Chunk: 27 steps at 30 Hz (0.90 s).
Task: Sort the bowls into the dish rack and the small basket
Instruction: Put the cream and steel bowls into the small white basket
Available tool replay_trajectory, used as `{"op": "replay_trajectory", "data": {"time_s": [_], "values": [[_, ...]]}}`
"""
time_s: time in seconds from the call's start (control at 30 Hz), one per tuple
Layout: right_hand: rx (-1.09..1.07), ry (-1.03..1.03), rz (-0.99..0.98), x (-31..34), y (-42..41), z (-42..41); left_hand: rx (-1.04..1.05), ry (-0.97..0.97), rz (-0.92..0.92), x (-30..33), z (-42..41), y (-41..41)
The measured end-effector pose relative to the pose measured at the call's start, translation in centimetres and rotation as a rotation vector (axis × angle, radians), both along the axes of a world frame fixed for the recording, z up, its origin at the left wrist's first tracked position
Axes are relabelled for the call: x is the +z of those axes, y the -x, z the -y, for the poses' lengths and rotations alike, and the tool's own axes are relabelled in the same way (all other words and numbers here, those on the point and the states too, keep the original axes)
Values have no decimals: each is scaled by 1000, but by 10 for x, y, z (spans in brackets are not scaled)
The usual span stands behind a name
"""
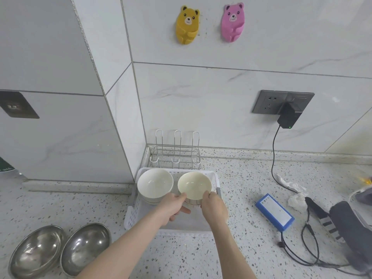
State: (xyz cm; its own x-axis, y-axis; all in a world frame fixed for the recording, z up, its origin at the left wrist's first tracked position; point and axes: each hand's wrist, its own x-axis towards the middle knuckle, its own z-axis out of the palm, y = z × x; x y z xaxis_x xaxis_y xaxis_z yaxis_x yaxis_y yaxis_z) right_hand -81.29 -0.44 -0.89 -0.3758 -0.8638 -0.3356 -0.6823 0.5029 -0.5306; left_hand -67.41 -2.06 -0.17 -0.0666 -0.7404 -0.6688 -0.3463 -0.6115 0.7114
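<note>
Speckled counter [241,178]: wire rack [175,156] and basket [141,208] centre, steel bowls [60,250] lower left, blue box [274,212] right.

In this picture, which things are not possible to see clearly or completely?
Head view only:
- Lower part of the cream bowl: hidden by the left hand and right hand.
- How many bowls lie under the white bowl: it covers them.
- Blue box label: too small to read.
- Grey object: cut by the right edge.
- Left steel bowl: partly cut by the bottom edge.
</note>
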Motion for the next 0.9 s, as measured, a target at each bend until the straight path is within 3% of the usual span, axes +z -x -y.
{"op": "replay_trajectory", "data": {"time_s": [0.2, 0.37, 0.5, 0.63, 0.8, 0.9], "values": [[17, 1, 3, 7, 1, -2, -99, 8, 23, 13, -17, -13], [-111, 161, 109, 12, -4, -25, -36, 22, -24, 26, -48, -58], [-107, 284, 246, 17, -24, -57, 156, 106, -52, 34, -81, -110], [68, 324, 328, 21, -69, -86, 468, 225, -61, 30, -114, -162], [310, 70, 277, 10, -140, -113, 850, 330, 14, 9, -147, -226], [392, -51, 244, 1, -170, -127, 971, 389, 166, -9, -160, -263]]}}
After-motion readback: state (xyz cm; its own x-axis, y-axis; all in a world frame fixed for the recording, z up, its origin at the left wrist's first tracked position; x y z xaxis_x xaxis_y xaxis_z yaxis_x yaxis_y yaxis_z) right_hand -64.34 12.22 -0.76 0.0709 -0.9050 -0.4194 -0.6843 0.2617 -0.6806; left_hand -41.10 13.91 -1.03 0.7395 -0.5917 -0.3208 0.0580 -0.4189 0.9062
